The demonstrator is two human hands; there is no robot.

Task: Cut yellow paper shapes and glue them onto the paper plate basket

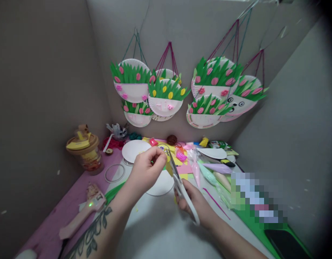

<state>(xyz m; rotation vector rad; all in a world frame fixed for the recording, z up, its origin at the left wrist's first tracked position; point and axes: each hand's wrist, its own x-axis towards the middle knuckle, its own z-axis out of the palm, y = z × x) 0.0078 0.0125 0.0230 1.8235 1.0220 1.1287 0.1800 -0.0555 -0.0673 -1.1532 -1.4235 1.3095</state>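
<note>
My right hand (191,201) is closed round the white handles of a pair of scissors (183,190), whose blades point up and away from me. Just left of the blades, my left hand (151,163) is pinched shut, thumb against fingers; what lies in the pinch is too small or hidden to make out. A piece of yellow paper (169,168) shows beside the blades, and I cannot tell whether a hand holds it. Below and behind my hands lies a white paper disc (161,185) on the table.
Paper plate baskets (132,91) with paper tulips hang on the wall. A glue gun (83,212) with a green light and a lidded cup (87,154) are at left. Piping bags (206,172), a magenta strip (217,204) and a dark phone-like slab (286,242) lie at right.
</note>
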